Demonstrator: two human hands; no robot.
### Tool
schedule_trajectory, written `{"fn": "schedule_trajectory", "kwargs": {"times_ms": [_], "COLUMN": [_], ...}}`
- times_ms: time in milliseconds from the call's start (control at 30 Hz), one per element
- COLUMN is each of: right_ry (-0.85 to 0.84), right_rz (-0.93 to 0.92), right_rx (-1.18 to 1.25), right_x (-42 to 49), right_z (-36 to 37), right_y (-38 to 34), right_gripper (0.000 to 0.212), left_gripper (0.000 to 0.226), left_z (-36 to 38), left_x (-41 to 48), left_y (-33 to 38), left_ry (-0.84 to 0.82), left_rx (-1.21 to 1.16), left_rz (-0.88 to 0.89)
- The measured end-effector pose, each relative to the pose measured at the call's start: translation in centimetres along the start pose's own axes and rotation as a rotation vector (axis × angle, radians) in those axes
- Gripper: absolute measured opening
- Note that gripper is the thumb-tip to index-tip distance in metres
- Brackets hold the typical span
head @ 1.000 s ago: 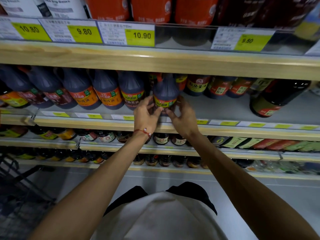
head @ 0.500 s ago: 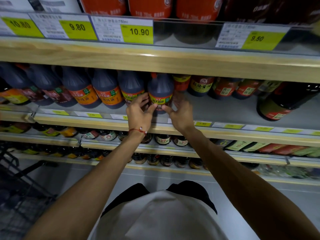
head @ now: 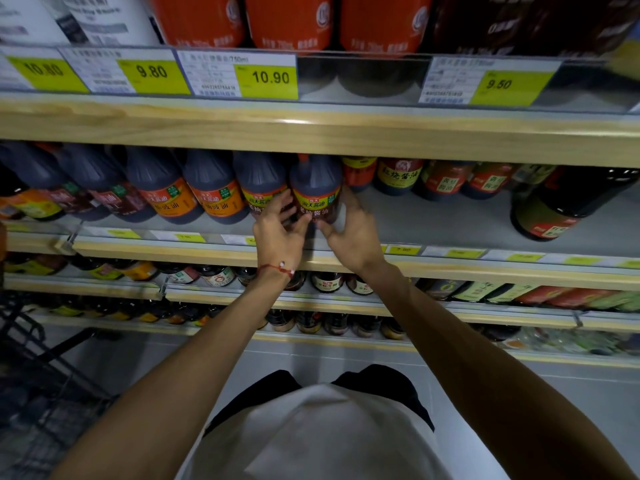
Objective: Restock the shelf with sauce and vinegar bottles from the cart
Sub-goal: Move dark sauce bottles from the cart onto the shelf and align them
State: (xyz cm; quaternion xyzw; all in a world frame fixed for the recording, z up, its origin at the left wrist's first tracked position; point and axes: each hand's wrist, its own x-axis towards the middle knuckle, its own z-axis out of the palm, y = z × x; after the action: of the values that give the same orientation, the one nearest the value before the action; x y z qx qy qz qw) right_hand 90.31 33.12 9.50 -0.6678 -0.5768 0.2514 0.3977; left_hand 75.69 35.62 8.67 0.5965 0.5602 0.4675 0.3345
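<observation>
Head view: price tags [head: 266, 77] on the upper rail read 10.80, 9.80, 10.90 and 9.50. On the middle shelf [head: 433, 220] stands the soy sauce bottle [head: 317, 181], its yellow label reading 海天酱油 and 老抽酱油. The left grip [head: 280, 233] curls round its nine o'clock side. The right grip [head: 355, 237] curls round its three o'clock side. Both thumbs are at the bottle's base.

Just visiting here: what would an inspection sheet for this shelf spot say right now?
Surface: grey shelf, partly bare right of the row.
Job's things: bottle upright at the row's right end; cart at lower left.
Clutter: nothing seen.
Grips: left hand and right hand hold the bottle's lower sides.
Cables: nothing seen.
Surroundings: price tags above; lower shelves stocked with bottles.
</observation>
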Motion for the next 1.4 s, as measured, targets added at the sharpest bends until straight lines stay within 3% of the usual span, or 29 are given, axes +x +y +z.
{"fn": "schedule_trajectory", "kwargs": {"times_ms": [167,367,467,800,1400], "right_ry": [0.078,-0.021,-0.038,-0.265,-0.532], "right_rz": [-0.061,-0.282,-0.397,-0.707,-0.931], "right_rx": [-0.266,-0.585,-0.608,-0.600,-0.466], "right_x": [-3.5,-6.5,-7.8,-13.3,-34.2], "right_z": [-1.6,-3.0,-3.3,1.5,21.6], "right_y": [-1.5,-2.7,-3.4,-8.6,-26.1], "right_gripper": [0.046,0.046,0.046,0.048,0.051], "left_gripper": [0.042,0.046,0.048,0.050,0.049], "left_z": [-2.1,-5.8,-7.8,-17.0,-45.3], "left_x": [-2.0,-5.1,-7.3,-16.2,-37.9], "left_y": [1.3,3.4,3.6,2.4,-4.3], "left_ry": [-0.028,-0.197,-0.208,-0.112,0.127], "left_rx": [0.195,0.810,0.948,1.093,1.131], "left_rz": [0.103,0.255,0.255,0.074,-0.324]}}
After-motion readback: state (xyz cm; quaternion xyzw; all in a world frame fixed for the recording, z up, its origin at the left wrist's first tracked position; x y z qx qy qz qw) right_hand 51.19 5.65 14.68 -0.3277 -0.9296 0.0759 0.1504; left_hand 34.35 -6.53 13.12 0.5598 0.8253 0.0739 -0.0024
